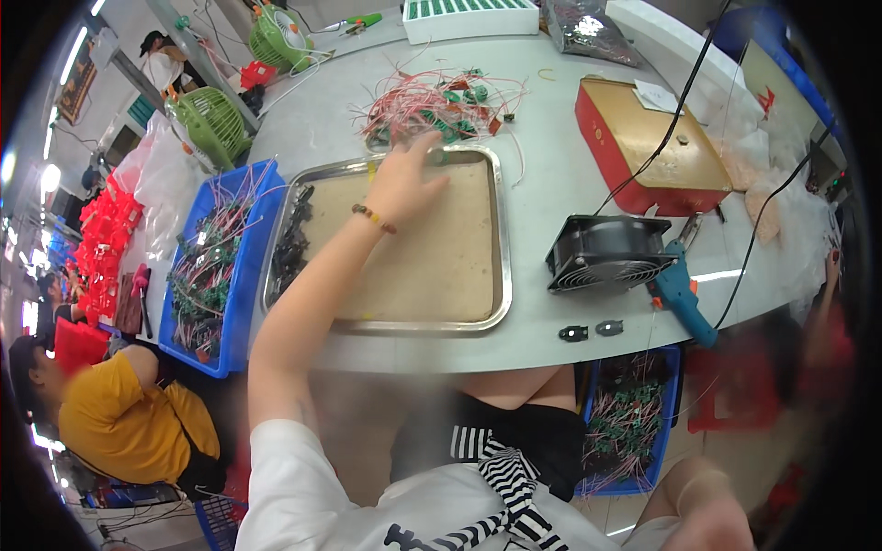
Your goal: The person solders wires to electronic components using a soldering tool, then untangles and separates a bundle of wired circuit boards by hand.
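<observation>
At nine o'clock from the metal tray (503,275) stands a blue bin (246,275) full of green parts on thin wires. Just inside the tray's left rim lies a row of small black parts (292,241). My left hand (404,182) stretches across the tray's tan liner to its far rim at twelve o'clock. The fingers curl forward at the near edge of the tangle of red and white wires (441,99) with green connectors. I see only the back of the hand, so I cannot tell whether it has closed on anything.

I judge this to be a reach into that tangle. Drawing one lead out calls for a narrow pinch and a slow pull, since the wires lie crossed over one another.

At three o'clock from the tray stands a black fan (602,253), with a blue hand tool (682,296) just beside it. A blurred shape at five o'clock may be my right hand (709,507); I cannot tell its state.
</observation>
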